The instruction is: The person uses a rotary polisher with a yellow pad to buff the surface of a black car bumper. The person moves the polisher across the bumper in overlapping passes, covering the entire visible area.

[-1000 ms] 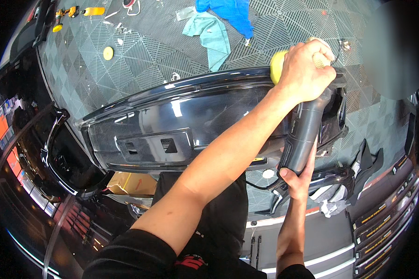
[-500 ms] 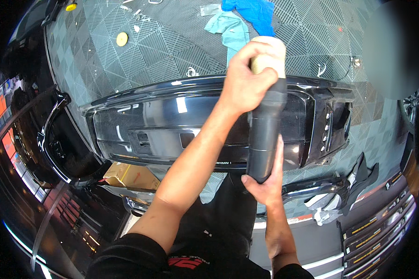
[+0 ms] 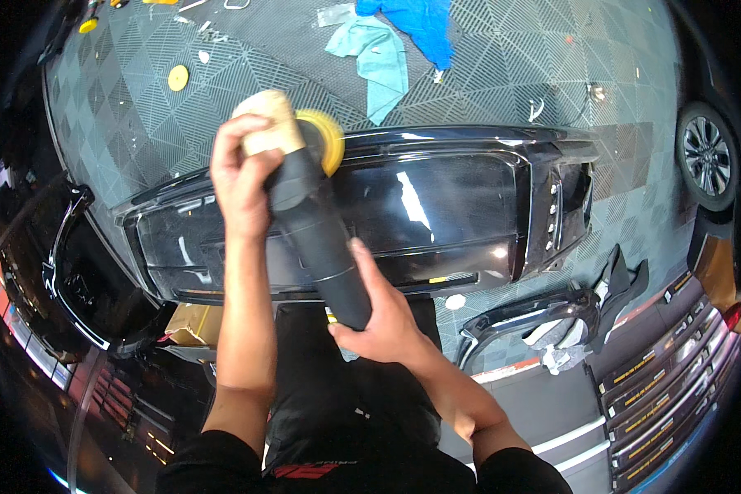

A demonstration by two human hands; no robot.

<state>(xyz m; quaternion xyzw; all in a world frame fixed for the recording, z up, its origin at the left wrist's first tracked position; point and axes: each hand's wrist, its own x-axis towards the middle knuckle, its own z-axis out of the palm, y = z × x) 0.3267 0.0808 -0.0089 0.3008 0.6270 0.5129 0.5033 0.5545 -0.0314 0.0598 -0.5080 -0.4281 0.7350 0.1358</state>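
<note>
A polisher (image 3: 317,222) with a long black body and a pale cover on its head slants over the black car panel. My left hand (image 3: 243,177) is wrapped round the covered head. My right hand (image 3: 387,325) grips the rear end of the body, thumb and fingers on either side. From the head's right side shows a round yellow polishing pad (image 3: 335,142), at the far edge of the panel. Whether the pad touches the panel cannot be made out. The glossy black panel (image 3: 461,198) lies crosswise below the tool, with bright reflections on it.
Beyond the panel, a teal cloth (image 3: 379,70) and a blue cloth (image 3: 424,33) lie on the tiled floor, with a yellow disc (image 3: 178,78) to their left. A cardboard box (image 3: 191,325) stands near left. Another black car part (image 3: 510,321) and long stacked boxes (image 3: 659,412) are at right.
The polisher has swung left along the panel with both hands on it, and its yellow pad has come into sight. The view has shifted, bringing a car wheel in at right.
</note>
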